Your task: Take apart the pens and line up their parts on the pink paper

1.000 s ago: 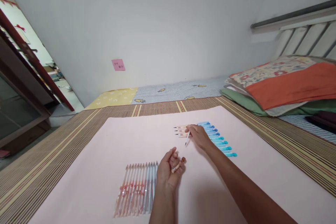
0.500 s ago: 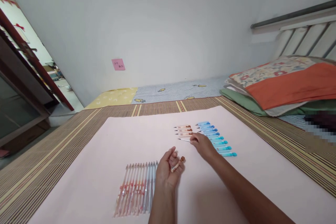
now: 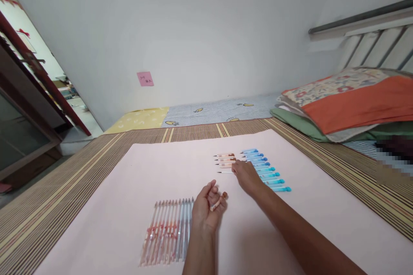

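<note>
My right hand (image 3: 245,176) pinches the rear end of a slim white pencil (image 3: 226,172) with a dark tip pointing left, low over the pink sheet. Just beyond it lie several peach pencils (image 3: 225,160) with brown ends, in a short column. To the right, partly behind my right hand, runs a row of blue and turquoise pencils (image 3: 274,175). Palm up, my left hand (image 3: 206,208) has its fingers curled around a peach pencil (image 3: 217,204) with a round brown end. Part of that pencil is hidden by the fingers.
Left of my left wrist, clear-barrelled pens (image 3: 167,232) with red and blue parts lie side by side. The pink sheet (image 3: 112,206) rests on a striped mat (image 3: 87,167). Folded bedding (image 3: 351,103) is piled at the right. A pink note (image 3: 145,79) sticks to the wall.
My right hand has shifted slightly left with the white pencil, which now lies more level. The left hand stays in place with its pencil.
</note>
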`<state>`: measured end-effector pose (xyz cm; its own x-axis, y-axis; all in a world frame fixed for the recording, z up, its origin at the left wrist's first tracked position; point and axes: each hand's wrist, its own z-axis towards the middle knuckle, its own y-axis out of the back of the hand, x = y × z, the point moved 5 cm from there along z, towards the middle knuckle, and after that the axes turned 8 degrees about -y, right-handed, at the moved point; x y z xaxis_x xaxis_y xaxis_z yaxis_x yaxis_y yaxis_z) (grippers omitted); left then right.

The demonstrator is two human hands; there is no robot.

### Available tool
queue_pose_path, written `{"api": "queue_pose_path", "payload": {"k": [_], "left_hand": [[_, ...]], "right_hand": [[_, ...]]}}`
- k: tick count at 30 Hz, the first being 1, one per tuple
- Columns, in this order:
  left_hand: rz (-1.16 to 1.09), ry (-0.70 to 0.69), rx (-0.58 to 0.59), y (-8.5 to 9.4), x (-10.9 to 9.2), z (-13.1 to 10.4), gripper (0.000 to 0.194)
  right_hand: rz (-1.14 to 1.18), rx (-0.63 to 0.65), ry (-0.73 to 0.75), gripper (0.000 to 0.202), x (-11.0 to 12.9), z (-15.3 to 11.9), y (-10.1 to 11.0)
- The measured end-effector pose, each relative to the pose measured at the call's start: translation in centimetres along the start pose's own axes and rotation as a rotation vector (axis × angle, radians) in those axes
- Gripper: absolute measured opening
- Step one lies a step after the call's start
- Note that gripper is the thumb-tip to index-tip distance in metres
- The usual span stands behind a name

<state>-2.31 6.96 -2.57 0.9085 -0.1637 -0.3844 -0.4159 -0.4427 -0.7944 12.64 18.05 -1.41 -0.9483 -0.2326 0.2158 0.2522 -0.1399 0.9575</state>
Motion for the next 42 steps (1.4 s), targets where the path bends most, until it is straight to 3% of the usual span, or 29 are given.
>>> {"api": "queue_pose_path", "payload": {"k": [8,19,36,39,42], "left_hand": [[-0.002,0.007,-0.014,-0.2,0.0,-0.2,0.003],[-0.002,0.006,0.005,-0.2,0.1,0.0,0.004],[-0.021,0.008,-0.026,-0.3,0.2,-0.3,0.006],[-0.046,-0.004,-0.082,-0.3,-0.1,-0.5,0.009],[-0.073,-0.003,-0.13,-0.4,-0.3,-0.6,0.01]], "right_hand": [[-0.084,-0.041,-0.042,0.028,0.7,0.7,-0.1],[-0.118,-0.083,-0.065,0.021,1.0,0.8,-0.3],[-0.02,-0.108,-0.072,0.013,1.1,0.9,0.6],[0.146,-0.134,-0.081,0.01,1.6,0.0,1.8],[0.57,-0.121,-0.022,0.011,2.6,-1.9,3.6]]}}
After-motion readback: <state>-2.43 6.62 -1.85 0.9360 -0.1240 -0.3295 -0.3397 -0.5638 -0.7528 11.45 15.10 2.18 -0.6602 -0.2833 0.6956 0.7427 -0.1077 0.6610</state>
